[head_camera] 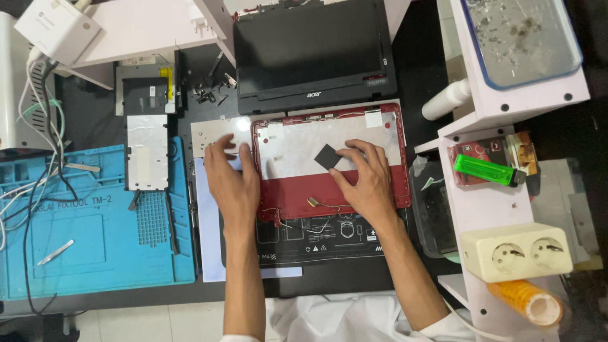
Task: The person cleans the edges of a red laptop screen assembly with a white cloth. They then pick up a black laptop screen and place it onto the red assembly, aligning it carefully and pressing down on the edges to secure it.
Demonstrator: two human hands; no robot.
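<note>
1. The left hand (231, 180) lies flat with fingers spread, its grip open and holding nothing; the fingertips press on the left edge of the red laptop lid (329, 161) and on the pale metal strip (218, 136) just beside it.
2. The right hand (364, 180) also rests open, palm down, on the lid's inner face, its fingers touching a small black pad (328, 156) stuck to the silvery lining.
3. The red laptop lid lies inside-up at the middle of the worktop (411, 69), on top of a dark laptop base (316, 237) whose underside shows below it. Thin cables (304, 215) trail loose along its lower edge.
4. Judging from this, the strip-down looks well along: the screen panel (313, 54) with its black bezel already lies apart, just behind the lid, and loose screws (209, 92) sit to its left.
5. Other removed parts, a metal-cased drive (147, 152) among them, lie on and above the blue repair mat (95, 234) at the left.
6. What seems left is the lid itself: cables and pad are still attached.
7. On the white shelf (500, 196) at the right sit a green lighter (484, 170), a cream double socket (516, 251) and an orange roll (525, 299).
</note>
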